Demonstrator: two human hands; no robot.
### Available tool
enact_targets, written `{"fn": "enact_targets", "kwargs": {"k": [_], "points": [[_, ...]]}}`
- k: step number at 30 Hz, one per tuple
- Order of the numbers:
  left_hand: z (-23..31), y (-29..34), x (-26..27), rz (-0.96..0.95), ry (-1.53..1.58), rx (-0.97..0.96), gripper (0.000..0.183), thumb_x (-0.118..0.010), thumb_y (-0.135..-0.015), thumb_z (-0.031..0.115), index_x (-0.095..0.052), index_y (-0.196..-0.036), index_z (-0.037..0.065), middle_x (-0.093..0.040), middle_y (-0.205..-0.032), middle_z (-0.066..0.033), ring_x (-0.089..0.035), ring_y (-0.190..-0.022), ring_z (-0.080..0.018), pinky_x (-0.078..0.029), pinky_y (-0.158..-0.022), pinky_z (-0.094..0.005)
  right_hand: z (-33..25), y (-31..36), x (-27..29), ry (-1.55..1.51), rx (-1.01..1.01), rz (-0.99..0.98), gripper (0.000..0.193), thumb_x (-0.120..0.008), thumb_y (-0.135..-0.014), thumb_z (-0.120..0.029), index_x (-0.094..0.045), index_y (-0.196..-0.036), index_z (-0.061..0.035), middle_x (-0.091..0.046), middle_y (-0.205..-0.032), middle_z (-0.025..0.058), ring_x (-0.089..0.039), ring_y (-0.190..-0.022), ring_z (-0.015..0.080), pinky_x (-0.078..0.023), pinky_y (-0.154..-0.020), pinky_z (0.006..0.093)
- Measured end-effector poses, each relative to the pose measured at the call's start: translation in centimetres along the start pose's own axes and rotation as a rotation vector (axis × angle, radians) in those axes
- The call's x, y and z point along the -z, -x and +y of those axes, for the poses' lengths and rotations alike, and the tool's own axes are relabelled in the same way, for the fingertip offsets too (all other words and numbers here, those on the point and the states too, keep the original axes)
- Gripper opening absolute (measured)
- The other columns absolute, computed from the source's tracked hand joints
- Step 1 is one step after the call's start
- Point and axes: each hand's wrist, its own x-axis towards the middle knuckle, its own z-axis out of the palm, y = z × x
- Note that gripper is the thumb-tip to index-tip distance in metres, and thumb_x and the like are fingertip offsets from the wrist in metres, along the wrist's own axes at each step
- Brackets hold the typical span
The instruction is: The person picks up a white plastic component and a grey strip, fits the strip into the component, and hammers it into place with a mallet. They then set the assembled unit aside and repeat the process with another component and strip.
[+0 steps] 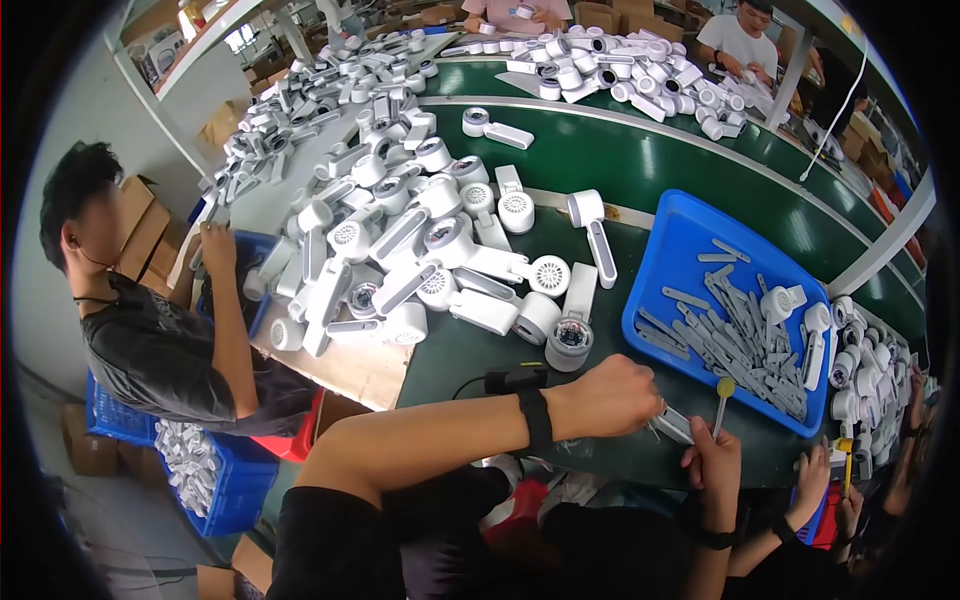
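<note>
My left hand [612,396], a dark band on its wrist, is closed at one end of a grey-and-white handle piece [676,426] above the green table. My right hand [714,464] is closed around a thin rod-like tool [721,405] with a round yellow head, and its fingers are close to the piece's other end. Whether they also touch the piece is hard to see. Beyond my hands a white handheld fan [570,340] lies with its round head toward me. A blue tray [650,262] holds many flat grey strips [735,345] and a few white fan parts.
A large heap of white handheld fans [400,225] covers the table at left, near a seated person [150,330]. A dark block with a cable [515,378] lies before my left forearm. Green conveyor [640,165] runs behind. Other people's hands [812,485] work at right.
</note>
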Motion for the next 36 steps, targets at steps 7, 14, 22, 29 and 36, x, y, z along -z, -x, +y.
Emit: {"fn": "enact_targets", "kwargs": {"k": [7,14,22,29,36], "points": [[-0.1,-1.9,-1.4,0.131,-0.088,-0.205,0.034,-0.077,-0.074,0.017,-0.077,-0.108,0.013,-0.073,-0.098,0.0001,-0.065,-0.086,-0.0198,-0.057,-0.071,-0.0352,-0.4,0.0,1.3,0.057,0.009,0.039,0.035,-0.07,-0.103,-0.036,-0.071,-0.097,-0.002,-0.064,-0.059,0.0037,-0.041,-0.034,0.007,-0.023,-0.033,0.0252],[0.3,-1.9,0.2,0.107,-0.175,-0.275,0.027,-0.079,-0.084,0.02,-0.08,-0.111,0.016,-0.077,-0.107,0.0011,-0.062,-0.072,-0.0157,-0.055,-0.065,-0.0303,-0.9,0.3,-0.5,0.006,-0.005,0.04,0.039,-0.073,-0.102,-0.037,-0.074,-0.109,0.0016,-0.066,-0.063,0.0026,-0.046,-0.04,0.0049,-0.026,-0.037,0.0234],[1.0,-2.2,0.1,-0.013,-0.15,-0.256,0.024,-0.077,-0.085,0.017,-0.08,-0.108,0.014,-0.075,-0.101,0.0039,-0.061,-0.072,-0.0157,-0.053,-0.062,-0.032,1.3,2.2,0.6,-0.026,0.131,0.023,0.039,-0.064,-0.107,-0.035,-0.073,-0.119,0.0009,-0.068,-0.073,0.0019,-0.048,-0.05,0.0031,-0.033,-0.045,0.0214],[1.0,-2.4,0.7,-0.005,-0.171,-0.256,0.026,-0.077,-0.083,0.014,-0.08,-0.108,0.014,-0.076,-0.1,0.0037,-0.061,-0.071,-0.0157,-0.053,-0.062,-0.0321,1.4,9.2,-0.4,0.705,0.686,0.646,0.041,-0.067,-0.101,-0.008,-0.066,-0.141,-0.0104,-0.07,-0.086,0.0138,-0.065,-0.066,0.0306,-0.053,-0.061,0.037],[1.1,-3.1,-0.4,0.05,-0.134,-0.287,0.033,-0.07,-0.08,0.011,-0.079,-0.111,0.015,-0.066,-0.087,0.0047,-0.061,-0.075,-0.015,-0.052,-0.062,-0.0319,2.7,9.0,-0.7,0.944,0.603,0.656,0.037,-0.063,-0.103,-0.006,-0.067,-0.139,-0.0102,-0.071,-0.089,0.0158,-0.066,-0.066,0.0286,-0.051,-0.059,0.0369]]}}
